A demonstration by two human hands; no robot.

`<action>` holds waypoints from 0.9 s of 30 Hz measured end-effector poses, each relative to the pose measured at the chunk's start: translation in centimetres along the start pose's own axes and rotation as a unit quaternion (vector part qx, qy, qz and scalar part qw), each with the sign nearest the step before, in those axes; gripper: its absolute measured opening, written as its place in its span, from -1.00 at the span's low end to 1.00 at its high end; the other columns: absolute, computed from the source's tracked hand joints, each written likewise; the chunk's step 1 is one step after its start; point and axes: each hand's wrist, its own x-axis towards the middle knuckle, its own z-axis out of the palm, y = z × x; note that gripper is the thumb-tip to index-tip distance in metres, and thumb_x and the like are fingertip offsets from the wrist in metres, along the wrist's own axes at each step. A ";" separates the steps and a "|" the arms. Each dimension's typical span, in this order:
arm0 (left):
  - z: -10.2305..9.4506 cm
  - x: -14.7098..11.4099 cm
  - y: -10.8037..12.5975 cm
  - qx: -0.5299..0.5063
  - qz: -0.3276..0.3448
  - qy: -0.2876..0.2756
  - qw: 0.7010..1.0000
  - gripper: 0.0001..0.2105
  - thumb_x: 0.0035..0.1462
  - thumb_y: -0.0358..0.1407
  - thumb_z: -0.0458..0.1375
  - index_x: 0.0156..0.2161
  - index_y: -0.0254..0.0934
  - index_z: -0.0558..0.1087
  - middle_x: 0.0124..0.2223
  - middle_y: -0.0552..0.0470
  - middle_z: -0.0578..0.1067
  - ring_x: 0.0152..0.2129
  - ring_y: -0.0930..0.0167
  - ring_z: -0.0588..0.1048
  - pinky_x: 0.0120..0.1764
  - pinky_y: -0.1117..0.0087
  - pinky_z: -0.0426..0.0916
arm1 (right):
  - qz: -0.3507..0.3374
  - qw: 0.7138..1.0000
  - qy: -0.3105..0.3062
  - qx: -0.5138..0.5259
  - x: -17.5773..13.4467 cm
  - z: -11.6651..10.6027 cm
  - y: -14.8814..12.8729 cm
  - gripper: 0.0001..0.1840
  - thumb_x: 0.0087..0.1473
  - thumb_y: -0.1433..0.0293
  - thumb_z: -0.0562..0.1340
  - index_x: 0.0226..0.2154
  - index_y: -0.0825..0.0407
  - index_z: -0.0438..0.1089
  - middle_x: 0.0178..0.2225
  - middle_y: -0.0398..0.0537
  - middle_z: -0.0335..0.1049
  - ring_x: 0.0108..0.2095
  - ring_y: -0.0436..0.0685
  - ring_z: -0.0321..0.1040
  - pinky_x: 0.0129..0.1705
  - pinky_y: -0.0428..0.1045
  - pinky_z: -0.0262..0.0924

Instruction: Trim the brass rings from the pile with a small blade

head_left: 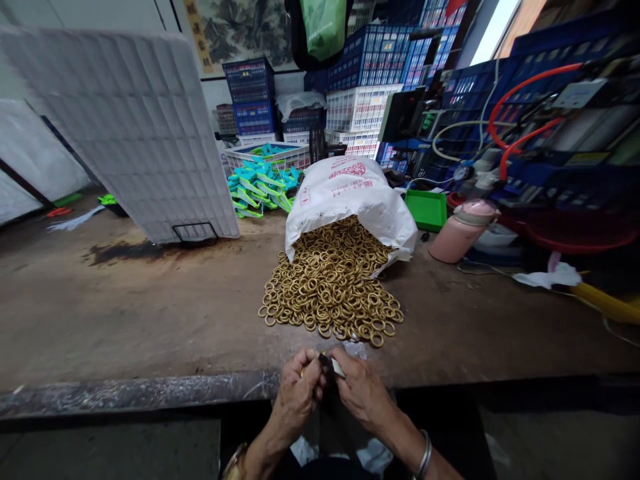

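At the table's front edge my left hand (299, 387) is closed, its thumb and fingers pinched together. A bit of gold colour shows at its fingertips, apparently a gold-coloured ring, mostly hidden by the fingers. Close beside it, my right hand (364, 390) is wrapped round a small dark tool (327, 365) with a pale, flat part; its exact kind cannot be made out. The tool's dark end touches or nearly touches the left fingertips. Just beyond both hands lies a heap of gold-coloured rings (330, 293), spilling from the mouth of a white woven sack (345, 190) on its side.
On the wooden table (165, 320) a white padded panel (130, 133) stands at left. Green and blue plastic pieces (260, 183) lie behind. To the right are a green tray (426, 209), a pink bottle (463, 233) and a machine with orange hoses (520, 100). Stacked crates (370, 57) fill the back.
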 end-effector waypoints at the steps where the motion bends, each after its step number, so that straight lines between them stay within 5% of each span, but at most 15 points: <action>1: -0.1 -0.1 0.0 0.005 0.009 -0.003 1.000 -0.66 -0.05 -0.02 0.12 -0.48 -0.28 0.21 -0.62 0.20 0.24 -0.74 0.64 0.15 -0.68 0.60 -0.02 | 0.002 1.000 -0.007 -0.018 0.0 0.0 0.0 -0.73 -0.13 0.59 -0.04 -0.37 0.02 0.23 -0.51 -0.13 0.34 -0.47 0.02 0.29 -0.44 -0.13 -0.03; 10: -0.7 -1.6 0.1 -0.033 -0.033 -0.028 0.999 -0.67 -0.03 -0.02 0.10 -0.47 -0.28 0.23 -0.65 0.23 0.23 -0.78 0.65 0.10 -0.72 0.61 -0.10 | 0.039 0.993 0.014 -0.108 -0.5 -0.5 -1.4 -0.67 -0.18 0.61 -0.01 -0.31 0.05 0.23 -0.45 -0.08 0.39 -0.43 0.06 0.30 -0.46 -0.09 -0.10; 15: -0.5 -2.7 1.1 -0.102 -0.082 -0.066 0.989 -0.70 -0.10 -0.08 0.20 -0.42 -0.28 0.28 -0.64 0.21 0.26 -0.77 0.64 0.16 -0.70 0.62 -0.04 | 0.102 0.977 0.111 -0.150 -1.0 -1.7 1.9 -0.72 -0.11 0.63 -0.02 -0.36 0.05 0.24 -0.47 -0.08 0.41 -0.47 0.03 0.32 -0.49 -0.09 -0.13; 19: -0.5 -2.2 1.0 -0.164 -0.065 -0.056 0.983 -0.67 -0.13 -0.07 0.21 -0.45 -0.31 0.30 -0.53 0.13 0.35 -0.75 0.64 0.17 -0.72 0.61 -0.02 | 0.143 0.952 0.188 -0.192 -1.3 -2.7 4.7 -0.85 0.03 0.46 0.04 -0.28 0.02 0.23 -0.43 -0.08 0.42 -0.47 0.05 0.35 -0.51 -0.09 -0.12; 27: -0.5 -0.8 0.5 -0.229 -0.063 -0.053 0.970 -0.76 -0.06 -0.16 0.18 -0.39 -0.32 0.34 -0.47 0.04 0.39 -0.68 0.56 0.28 -0.72 0.58 0.03 | 0.155 0.942 0.158 -0.254 -0.9 -2.3 5.7 -0.77 0.05 0.47 0.02 -0.21 -0.04 0.25 -0.28 -0.08 0.41 -0.41 0.07 0.38 -0.48 -0.07 0.03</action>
